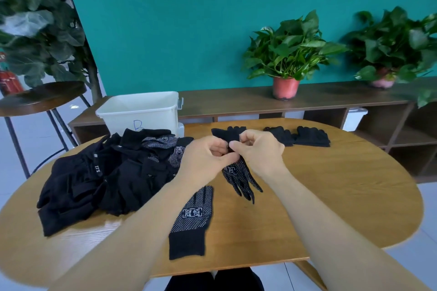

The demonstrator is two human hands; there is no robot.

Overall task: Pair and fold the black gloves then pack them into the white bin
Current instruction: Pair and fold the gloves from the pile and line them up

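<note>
My left hand [205,157] and my right hand [259,151] meet above the middle of the wooden table [331,196], both pinching the cuff of a black dotted glove [241,178] whose fingers hang down towards me. A second dotted glove [191,222] lies flat near the front edge, cuff towards me. A loose pile of black gloves [106,172] covers the table's left part. Folded black gloves [298,136] lie in a row at the far side. The white bin [142,111] stands behind the pile at the back left.
A low wooden shelf unit [354,99] runs along the teal wall with two potted plants [287,54] on it. A round dark stool [40,97] stands at the left beside a large leafy plant [35,30].
</note>
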